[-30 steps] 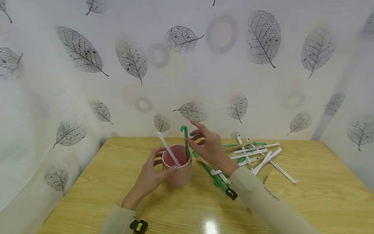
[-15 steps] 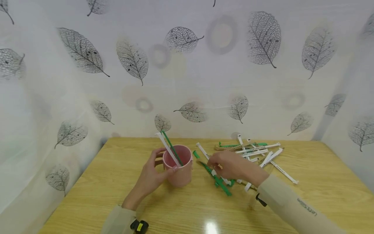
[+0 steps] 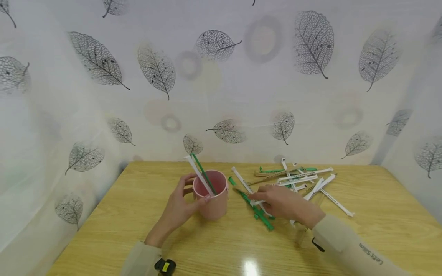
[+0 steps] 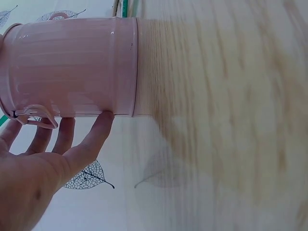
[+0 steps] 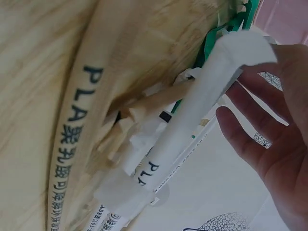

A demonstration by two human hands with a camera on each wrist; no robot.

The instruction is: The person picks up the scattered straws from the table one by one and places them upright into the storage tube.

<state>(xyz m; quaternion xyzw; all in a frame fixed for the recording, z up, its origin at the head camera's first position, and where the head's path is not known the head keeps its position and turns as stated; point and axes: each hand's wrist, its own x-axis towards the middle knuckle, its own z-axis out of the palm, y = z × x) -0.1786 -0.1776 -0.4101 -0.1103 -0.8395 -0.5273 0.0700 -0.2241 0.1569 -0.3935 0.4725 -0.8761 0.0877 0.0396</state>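
My left hand [image 3: 174, 209] grips a small pink pail [image 3: 213, 209], thumb over the near rim and fingers along its left side. In the left wrist view those fingers lie by a small side handle [image 4: 41, 120]. A white paper-wrapped straw [image 3: 195, 172] and a green wrapped straw [image 3: 201, 168] lean left inside the pail. Over the pile's left part, my right hand [image 3: 284, 203] pinches the folded end of a white wrapped straw [image 5: 185, 110] printed "PLA". Its thumb is mostly hidden. Green straws [image 3: 264, 220] lie just below its fingertips.
Several white, green and brown wrapped straws [image 3: 310, 178] lie crisscrossed on the wooden table [image 3: 165, 245] to the right. A brown straw [image 5: 79, 101] runs close to the right wrist camera. A leaf-patterned curtain [image 3: 221, 92] hangs behind and at both sides.
The green straw, near the right hand a second ago, now leans beside the white one in the pail. My right hand has moved down and right to the pile; the left hand stays.
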